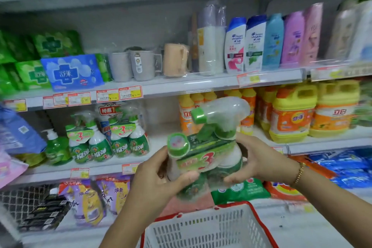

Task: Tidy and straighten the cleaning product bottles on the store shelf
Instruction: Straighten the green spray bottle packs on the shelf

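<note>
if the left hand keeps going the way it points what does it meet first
Past the spray pack it grips, the left hand likely reaches the shelf gap between green packs and orange bottles; depth unclear.

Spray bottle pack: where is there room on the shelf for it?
The spray bottle pack could go on the bare shelf between the shelved green spray packs and the orange bottles. Further right, the yellow jugs stand crowded.
</note>
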Motion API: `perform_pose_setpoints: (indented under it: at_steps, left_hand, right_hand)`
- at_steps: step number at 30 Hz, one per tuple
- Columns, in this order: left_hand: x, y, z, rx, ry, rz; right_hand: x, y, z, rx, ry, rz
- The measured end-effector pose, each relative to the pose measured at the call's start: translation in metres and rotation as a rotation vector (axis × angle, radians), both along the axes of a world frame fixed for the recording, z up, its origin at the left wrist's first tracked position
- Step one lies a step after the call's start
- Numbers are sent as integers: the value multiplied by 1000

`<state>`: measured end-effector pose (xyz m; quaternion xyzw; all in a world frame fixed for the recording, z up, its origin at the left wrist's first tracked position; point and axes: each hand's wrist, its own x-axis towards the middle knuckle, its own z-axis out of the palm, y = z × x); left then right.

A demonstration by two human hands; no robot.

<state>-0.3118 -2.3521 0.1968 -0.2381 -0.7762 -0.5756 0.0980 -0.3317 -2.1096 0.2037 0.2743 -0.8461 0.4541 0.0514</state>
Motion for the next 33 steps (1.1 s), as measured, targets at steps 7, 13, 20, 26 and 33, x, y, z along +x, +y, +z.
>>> perform_pose_setpoints:
  at_steps: [7,13,20,26,33]
  left_hand:
    - [-22,9,-26,274,-282,135]
    - [-37,9,-26,480,-341,323]
    - [-33,0,-13,532,-262,335]
    - [-35,2,-18,498,-322,204]
    - [-60,-21,-30,505,-590,129]
  right_hand:
    - [-3,-20,-32,-434,-56,-215]
    - [-3,-83,-66,194,391,-284]
    - [-19,-108,-66,84,529,-303]
    - [-19,-100,-49,-309,173,-260]
    - [-39,-66,-56,-977,-473,164]
